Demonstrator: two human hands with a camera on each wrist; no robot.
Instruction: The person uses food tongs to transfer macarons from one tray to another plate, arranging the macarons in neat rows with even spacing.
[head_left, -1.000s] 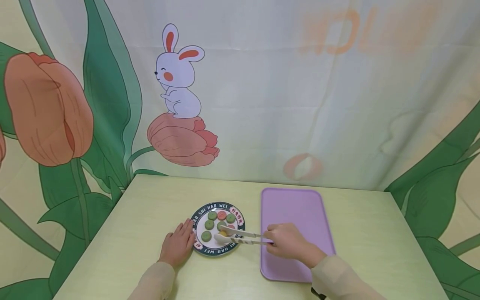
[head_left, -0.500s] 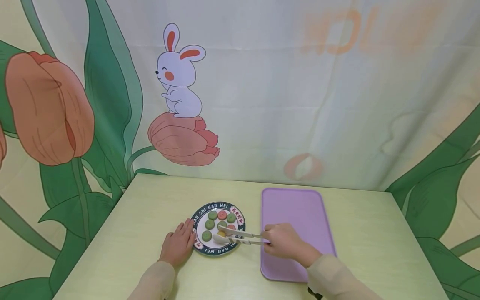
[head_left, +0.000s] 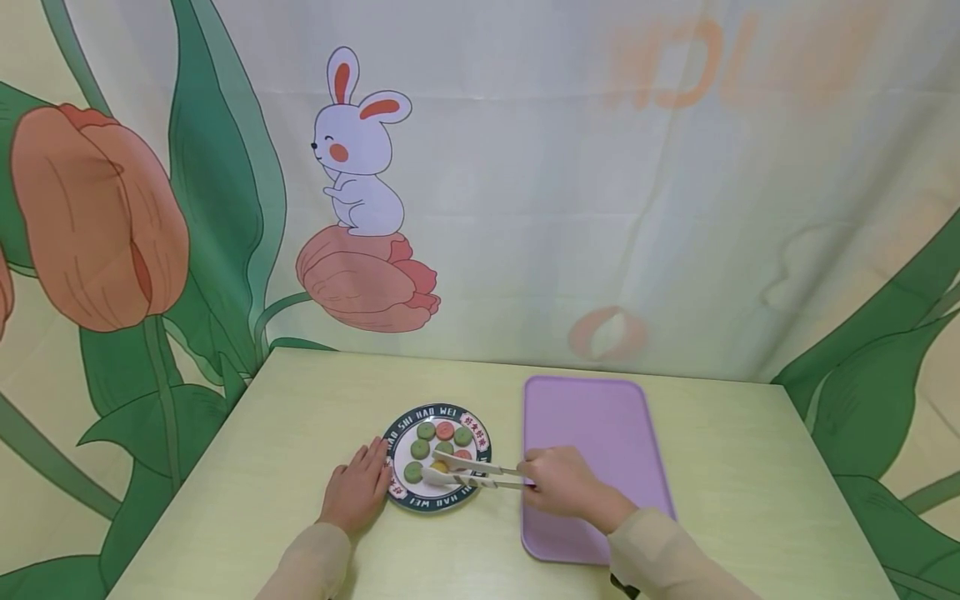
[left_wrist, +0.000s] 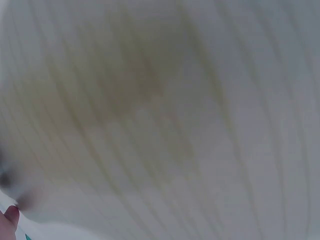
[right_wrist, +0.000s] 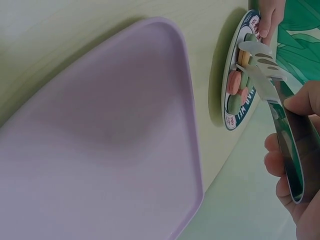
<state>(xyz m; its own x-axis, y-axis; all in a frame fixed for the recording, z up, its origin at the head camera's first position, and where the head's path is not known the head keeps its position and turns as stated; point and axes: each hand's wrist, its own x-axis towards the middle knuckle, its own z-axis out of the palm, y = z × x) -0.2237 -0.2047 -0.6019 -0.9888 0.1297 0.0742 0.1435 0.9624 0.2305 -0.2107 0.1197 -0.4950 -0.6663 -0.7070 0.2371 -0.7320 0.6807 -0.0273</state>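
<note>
A round plate [head_left: 429, 503] with a dark lettered rim carries green and pink macarons and one yellow macaron [head_left: 438, 467]. My left hand [head_left: 356, 487] rests at the plate's left rim, its fingers extended. In my right hand [head_left: 567, 482] I grip food tongs [head_left: 456, 480] by their metal handles, with the pale tips pointing left over the plate. The tips lie on either side of the yellow macaron, as the right wrist view also shows; whether they press on it I cannot tell. Blurred cloth fills most of the left wrist view.
A purple tray [head_left: 585, 417] lies on the table to the right of the plate, beneath my right hand and forearm. Behind the table's back edge hangs a curtain [head_left: 510, 208] printed with tulips and a rabbit.
My right hand and the tongs have shifted slightly left, and the yellow macaron has moved a little left with the tips. The left hand stays at the plate.
</note>
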